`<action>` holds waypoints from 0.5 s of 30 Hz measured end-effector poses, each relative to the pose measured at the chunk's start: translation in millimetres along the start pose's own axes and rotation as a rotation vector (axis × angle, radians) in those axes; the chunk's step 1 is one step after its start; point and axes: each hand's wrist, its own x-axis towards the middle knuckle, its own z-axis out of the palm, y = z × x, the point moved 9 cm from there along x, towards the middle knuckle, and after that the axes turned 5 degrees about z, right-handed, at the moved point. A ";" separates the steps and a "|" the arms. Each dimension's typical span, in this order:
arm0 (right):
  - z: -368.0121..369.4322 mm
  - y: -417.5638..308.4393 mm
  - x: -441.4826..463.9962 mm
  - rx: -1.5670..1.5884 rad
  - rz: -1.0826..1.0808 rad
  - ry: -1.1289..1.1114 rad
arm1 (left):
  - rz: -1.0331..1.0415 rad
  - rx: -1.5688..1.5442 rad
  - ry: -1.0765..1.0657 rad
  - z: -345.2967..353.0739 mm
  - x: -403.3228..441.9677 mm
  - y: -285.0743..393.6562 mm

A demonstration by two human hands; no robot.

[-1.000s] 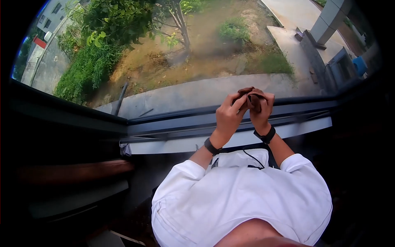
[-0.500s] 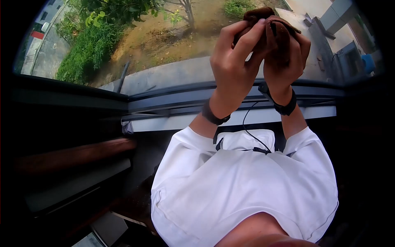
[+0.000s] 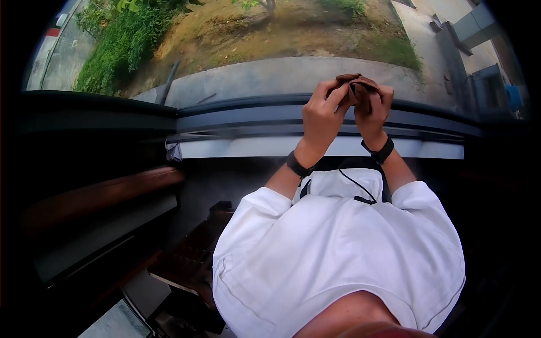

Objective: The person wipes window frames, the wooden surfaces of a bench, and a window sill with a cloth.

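A bunched brown cloth point(image 3: 360, 85) is held up in front of the window, folded over on itself with a dark gap in its middle. From the left, my left hand point(image 3: 322, 115) pinches it between thumb and fingers. My right hand point(image 3: 373, 115) is closed round its right side, with the fingers partly hidden behind the fabric. Both wrists wear black bands. Below the hands run the window's dark frame point(image 3: 242, 117) and a white sill point(image 3: 236, 148).
Beyond the window lie bare soil, green shrubs point(image 3: 121, 53) and a concrete path point(image 3: 248, 79). A small grey bundle point(image 3: 173, 151) sits at the sill's left end. Dark wooden furniture point(image 3: 194, 253) stands at lower left, below a reddish-brown padded edge point(image 3: 112, 191).
Both hands have come down in the view and look smaller, still gripping the brown cloth together. The view has tilted, showing less of the tree and more of the furniture.
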 end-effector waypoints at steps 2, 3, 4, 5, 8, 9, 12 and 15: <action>15.8 5.6 -24.6 -0.017 0.049 -0.098 | -0.088 0.024 -0.059 4.0 -25.1 -26.8; 24.7 12.2 -40.4 -0.025 0.081 -0.150 | -0.131 0.038 -0.089 4.0 -36.8 -37.9; 32.2 13.1 -48.1 -0.033 0.111 -0.201 | -0.162 0.088 -0.133 1.5 -46.4 -45.4; 40.8 11.0 -55.8 -0.010 0.147 -0.285 | -0.192 0.139 -0.177 -2.8 -55.1 -53.6; 65.8 6.7 -81.7 0.083 0.236 -0.434 | -0.288 0.239 -0.222 -22.0 -77.8 -73.8; 71.8 0.5 -84.3 0.100 0.237 -0.469 | -0.313 0.267 -0.227 -30.1 -81.5 -75.0; 90.0 -10.8 -98.8 0.086 0.230 -0.585 | -0.415 0.324 -0.280 -40.8 -98.7 -89.2; 95.0 -4.7 -109.1 0.038 0.216 -0.598 | -0.510 0.306 -0.310 -34.4 -107.6 -100.8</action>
